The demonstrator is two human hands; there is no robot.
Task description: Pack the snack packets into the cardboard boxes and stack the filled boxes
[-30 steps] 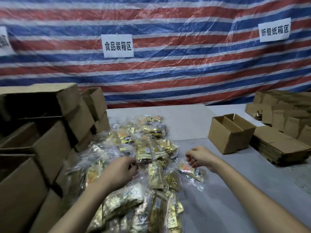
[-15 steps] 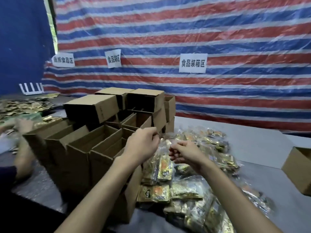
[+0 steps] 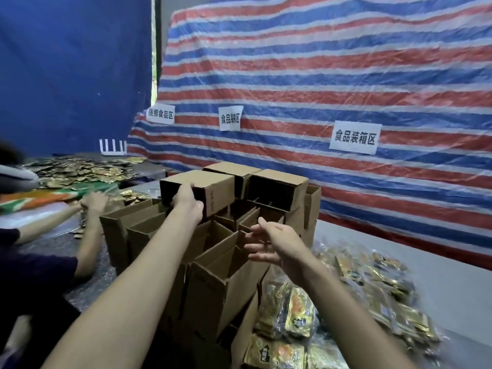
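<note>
A stack of open brown cardboard boxes fills the middle of the table. My left hand grips the front edge of a top box that lies on its side with its opening toward me. My right hand hovers open, fingers spread, just right of the boxes and holds nothing. A heap of gold and orange snack packets in clear bags lies on the table at the lower right, below my right forearm.
Another person's arm and hand work at the left beside a second heap of gold packets. A striped tarp wall with white paper signs closes the back. Grey table surface shows at the right.
My view swung left from the packet heap to the box stack. My left hand rose and took hold of the top box. My right hand let go of the packets and opened.
</note>
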